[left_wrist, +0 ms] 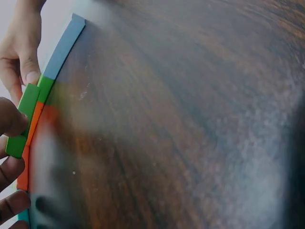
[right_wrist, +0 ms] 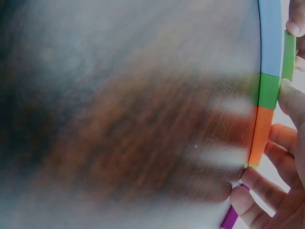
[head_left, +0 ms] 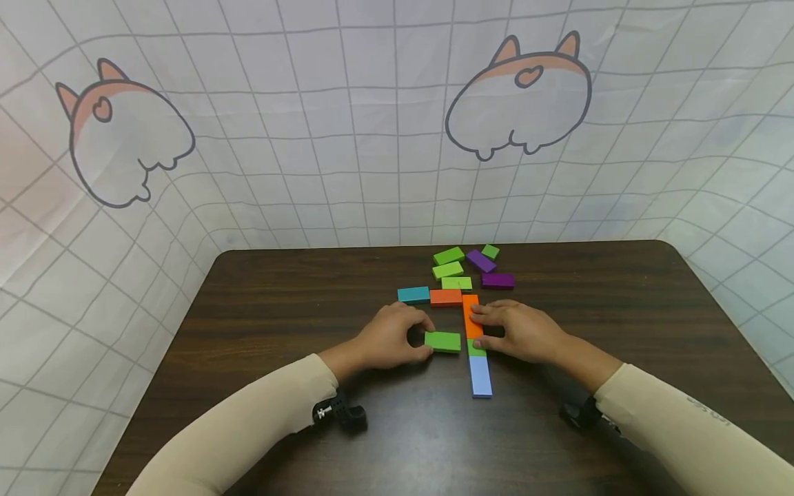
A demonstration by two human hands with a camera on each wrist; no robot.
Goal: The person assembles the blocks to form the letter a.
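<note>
Between thumb and fingers my left hand pinches a green block by its left end, just left of a line of blocks. That line runs toward me: an orange block, a short green block, then a light blue block. My right hand lies along the line's right side, fingertips on the orange block and thumb at the short green block. A red-orange block and a teal block extend left from the line's far end. In the left wrist view, the held block overlaps the line.
Behind the line lie several loose green blocks, a purple block, a darker purple block and a small green piece. The dark wooden table meets a white grid-patterned curtain at its far edge.
</note>
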